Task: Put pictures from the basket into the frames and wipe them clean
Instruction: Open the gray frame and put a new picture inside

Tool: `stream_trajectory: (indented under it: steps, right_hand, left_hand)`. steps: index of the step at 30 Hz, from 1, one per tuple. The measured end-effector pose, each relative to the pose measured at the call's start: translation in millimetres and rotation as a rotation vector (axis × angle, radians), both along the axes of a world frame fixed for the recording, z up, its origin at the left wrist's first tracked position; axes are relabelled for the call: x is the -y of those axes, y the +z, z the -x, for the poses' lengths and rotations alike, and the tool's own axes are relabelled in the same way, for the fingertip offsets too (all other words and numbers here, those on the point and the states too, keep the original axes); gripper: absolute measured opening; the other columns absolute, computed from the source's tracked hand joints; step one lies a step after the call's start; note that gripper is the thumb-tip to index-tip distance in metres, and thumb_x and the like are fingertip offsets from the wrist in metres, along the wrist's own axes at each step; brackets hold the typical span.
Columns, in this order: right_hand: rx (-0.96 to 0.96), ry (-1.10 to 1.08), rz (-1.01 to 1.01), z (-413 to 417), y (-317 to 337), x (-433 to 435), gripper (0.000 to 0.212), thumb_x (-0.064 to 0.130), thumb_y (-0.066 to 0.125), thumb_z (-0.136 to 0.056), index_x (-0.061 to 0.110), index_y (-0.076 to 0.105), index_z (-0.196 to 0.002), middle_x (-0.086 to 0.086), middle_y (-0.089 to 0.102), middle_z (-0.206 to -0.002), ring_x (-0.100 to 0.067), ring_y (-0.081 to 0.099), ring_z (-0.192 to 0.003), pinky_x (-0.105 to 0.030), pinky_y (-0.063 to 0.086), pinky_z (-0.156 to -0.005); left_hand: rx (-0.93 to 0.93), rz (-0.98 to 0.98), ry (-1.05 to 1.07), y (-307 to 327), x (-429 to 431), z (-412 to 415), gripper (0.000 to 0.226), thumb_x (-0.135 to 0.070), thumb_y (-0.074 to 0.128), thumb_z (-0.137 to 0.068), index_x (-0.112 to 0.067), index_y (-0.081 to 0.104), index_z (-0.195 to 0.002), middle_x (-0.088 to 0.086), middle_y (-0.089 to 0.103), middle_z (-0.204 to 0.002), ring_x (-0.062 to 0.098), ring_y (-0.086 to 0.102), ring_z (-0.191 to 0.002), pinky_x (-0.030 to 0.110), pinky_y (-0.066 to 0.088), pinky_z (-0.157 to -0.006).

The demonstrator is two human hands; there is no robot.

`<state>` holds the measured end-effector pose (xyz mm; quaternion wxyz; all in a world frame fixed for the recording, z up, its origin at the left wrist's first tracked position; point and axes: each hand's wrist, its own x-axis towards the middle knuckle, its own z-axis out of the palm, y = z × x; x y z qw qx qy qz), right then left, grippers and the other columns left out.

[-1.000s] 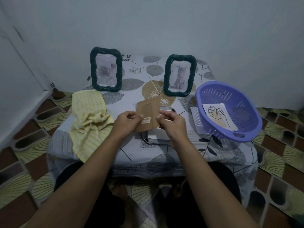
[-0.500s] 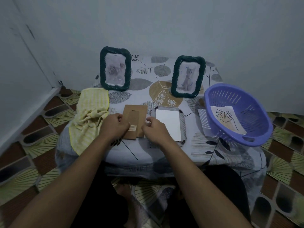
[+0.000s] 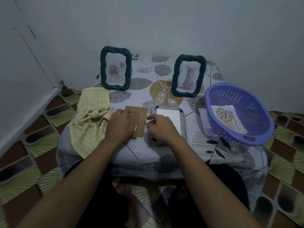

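Cardboard backing (image 3: 139,120), held up off the table in both hands a second ago, now lies flat on the leaf-print tablecloth (image 3: 148,152), between the yellow cloth (image 3: 92,119) and the open frame (image 3: 171,116) lying flat. The left hand (image 3: 120,126) rests over its left half, though I cannot tell whether it grips, while the right hand (image 3: 162,130) pinches its right edge. The leaf picture (image 3: 227,119) remains in the purple basket (image 3: 246,102), with the rose frame (image 3: 116,68) and the cat frame (image 3: 188,75) standing upright behind.

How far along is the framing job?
Done: dark green braided rose frame and cat frame stand filled. In hand: left hand holds the brown cardboard backing, right hand by the open flat frame. Left: leaf drawing in the purple plastic basket; yellow cloth lies untouched.
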<state>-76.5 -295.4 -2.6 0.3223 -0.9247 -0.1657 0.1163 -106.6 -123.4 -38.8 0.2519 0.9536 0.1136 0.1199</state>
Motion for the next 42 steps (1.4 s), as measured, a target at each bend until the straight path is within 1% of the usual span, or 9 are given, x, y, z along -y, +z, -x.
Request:
stream_trajectory:
  steps: [4,7,11,17,30,33,36,39,42]
  right_hand:
    - [0.060,-0.106,-0.034,-15,0,35,0.032,0.020,0.050,-0.094,0.029,0.070,-0.117,0.003,0.074,-0.109,-0.017,0.065,-0.096,-0.033,0.051,-0.089]
    - [0.099,-0.168,-0.038,-23,-9,61,0.033,0.013,0.053,-0.091,0.024,0.071,-0.116,0.002,0.071,-0.116,-0.019,0.064,-0.100,-0.032,0.050,-0.093]
    - [0.228,-0.182,0.074,-26,-25,86,0.038,0.016,0.052,-0.092,0.024,0.064,-0.127,-0.007,0.056,-0.128,-0.028,0.046,-0.122,-0.040,0.039,-0.101]
    - [0.190,-0.166,0.163,-20,-40,103,0.046,0.036,0.045,-0.100,0.025,0.044,-0.145,-0.008,0.041,-0.135,-0.025,0.033,-0.128,-0.041,0.028,-0.105]
    - [0.193,-0.162,0.203,-17,-45,101,0.048,0.041,0.041,-0.100,0.025,0.041,-0.145,-0.007,0.041,-0.140,-0.025,0.029,-0.130,-0.046,0.024,-0.108]
    - [0.191,-0.163,0.204,-16,-44,101,0.048,0.041,0.041,-0.100,0.024,0.042,-0.145,-0.007,0.042,-0.140,-0.025,0.030,-0.130,-0.045,0.025,-0.108]
    - [0.178,-0.166,0.199,-15,-42,102,0.049,0.040,0.041,-0.100,0.023,0.042,-0.146,-0.006,0.043,-0.141,-0.025,0.031,-0.131,-0.044,0.025,-0.109]
    - [0.157,-0.183,0.112,-13,-36,103,0.049,0.034,0.042,-0.101,0.017,0.041,-0.147,-0.010,0.044,-0.142,-0.028,0.034,-0.132,-0.044,0.028,-0.110]
    - [0.233,-0.191,-0.014,-10,-25,107,0.050,0.020,0.051,-0.095,0.010,0.045,-0.143,-0.013,0.048,-0.138,-0.029,0.043,-0.127,-0.041,0.037,-0.108]
  left_hand:
    - [0.024,0.055,-0.178,5,21,-11,0.025,-0.016,0.064,-0.085,-0.013,0.068,-0.110,0.008,0.066,-0.108,0.027,0.059,-0.102,0.036,0.049,-0.086]
    - [0.017,0.074,-0.293,7,39,-21,0.021,-0.019,0.063,-0.087,-0.012,0.071,-0.106,0.004,0.067,-0.101,0.020,0.059,-0.096,0.038,0.048,-0.088]
    - [-0.056,0.039,-0.300,2,59,-35,0.037,-0.039,0.062,-0.092,-0.017,0.065,-0.123,0.004,0.059,-0.116,0.020,0.052,-0.112,0.033,0.042,-0.089]
    - [-0.207,-0.083,-0.247,-3,72,-56,0.068,-0.057,0.048,-0.096,-0.017,0.037,-0.149,0.014,0.041,-0.141,0.033,0.034,-0.132,0.045,0.033,-0.107]
    - [-0.136,-0.146,-0.213,-3,78,-59,0.062,-0.054,0.060,-0.089,-0.022,0.049,-0.141,0.009,0.044,-0.137,0.030,0.033,-0.129,0.043,0.030,-0.107]
    - [-0.034,0.111,-0.211,6,82,-55,0.050,-0.035,0.065,-0.089,-0.021,0.052,-0.135,0.005,0.056,-0.121,0.027,0.049,-0.119,0.040,0.041,-0.100]
    - [0.008,0.393,-0.215,18,88,-47,0.049,-0.015,0.058,-0.092,-0.023,0.048,-0.139,-0.010,0.057,-0.097,0.018,0.061,-0.090,0.035,0.050,-0.085]
    - [0.069,0.486,-0.213,23,92,-43,0.058,-0.011,0.054,-0.093,-0.028,0.037,-0.146,-0.013,0.058,-0.095,0.010,0.059,-0.074,0.036,0.051,-0.079]
    - [0.090,0.546,-0.193,31,94,-42,0.061,-0.011,0.055,-0.093,-0.028,0.034,-0.148,-0.009,0.064,-0.101,0.009,0.059,-0.074,0.032,0.049,-0.077]
